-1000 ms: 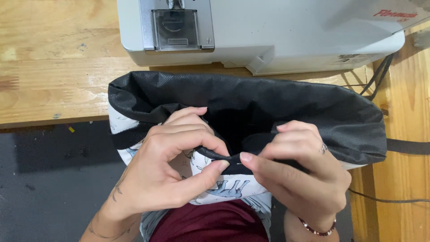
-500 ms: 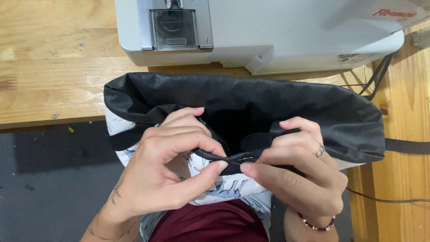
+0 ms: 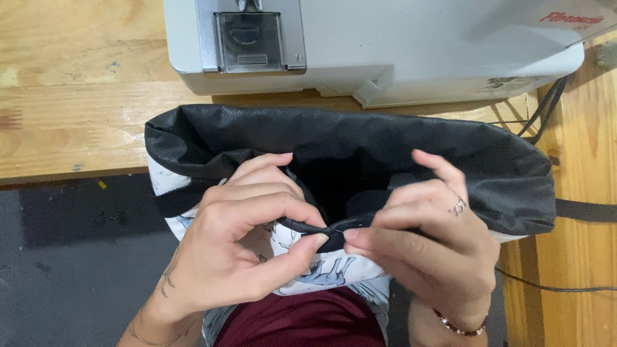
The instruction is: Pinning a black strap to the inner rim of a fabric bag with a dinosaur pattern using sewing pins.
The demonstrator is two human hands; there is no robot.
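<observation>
the step in hand looks like pinching and folding the near rim of a fabric bag (image 3: 360,138), black lining out, with a white printed outer cloth (image 3: 321,273) showing below it at the lower middle of the frame. the bag sits in the middle of the frame, its mouth open toward the camera, half on the wooden surface (image 3: 71,109) and half hanging over its near edge.

the left hand (image 3: 241,247) has its grip narrow, thumb and forefinger closed on the black rim edge. the right hand (image 3: 424,247) meets it from the right, thumb and fingertips likewise pressed on the same edge, so the two grips touch or nearly touch at the centre. something thin, perhaps a pin or a thread, may lie between the fingertips, but it is too small to tell.

the next move, as i judge it, calls for keeping the fold even and the two layers aligned while the fingers shift along the rim.

a white sewing machine (image 3: 385,48) stands across the top of the frame, just beyond the bag. black cables (image 3: 546,109) trail at the upper right. a dark grey floor (image 3: 71,270) fills the lower left, and a maroon garment (image 3: 302,321) shows at the bottom edge.
</observation>
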